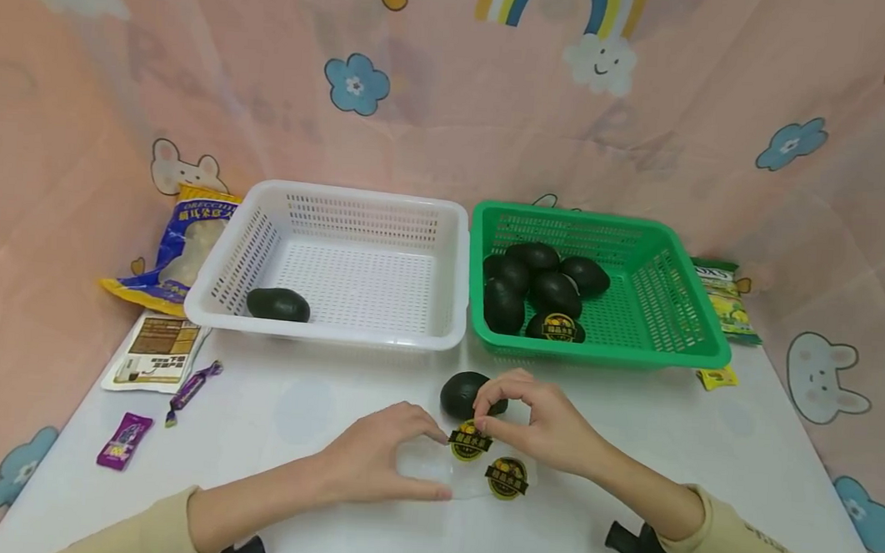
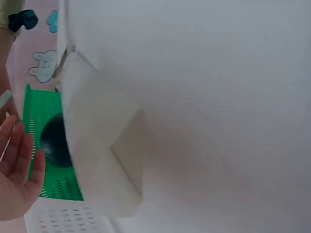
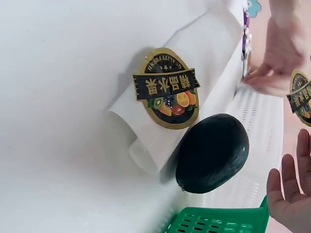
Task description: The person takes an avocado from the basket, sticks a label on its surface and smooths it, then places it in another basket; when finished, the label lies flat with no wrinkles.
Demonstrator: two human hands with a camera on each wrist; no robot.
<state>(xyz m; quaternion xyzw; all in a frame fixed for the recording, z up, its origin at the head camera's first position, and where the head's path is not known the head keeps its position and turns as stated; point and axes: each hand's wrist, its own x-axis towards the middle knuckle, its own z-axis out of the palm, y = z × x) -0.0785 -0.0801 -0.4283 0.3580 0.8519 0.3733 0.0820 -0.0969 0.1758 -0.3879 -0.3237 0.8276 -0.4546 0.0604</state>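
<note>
A clear backing sheet (image 1: 432, 472) lies on the white table (image 1: 316, 403) near the front. My left hand (image 1: 443, 464) presses it flat with straight fingers. My right hand (image 1: 483, 425) pinches the edge of a round black-and-gold fruit sticker (image 1: 470, 442) on that sheet. A second sticker (image 1: 507, 478) lies flat beside it, also seen in the right wrist view as a sticker (image 3: 166, 88) on the curled sheet. Just behind my hands sits a dark green avocado (image 1: 462, 392), close up in the right wrist view as the avocado (image 3: 212, 153).
A white basket (image 1: 341, 200) at the back holds one avocado (image 1: 278, 304). The green basket (image 1: 702, 340) to its right holds several avocados, one stickered (image 1: 556, 327). Snack packets (image 1: 184, 246) and wrapped candies (image 1: 124, 440) lie at the left, another packet (image 1: 727, 300) at the right.
</note>
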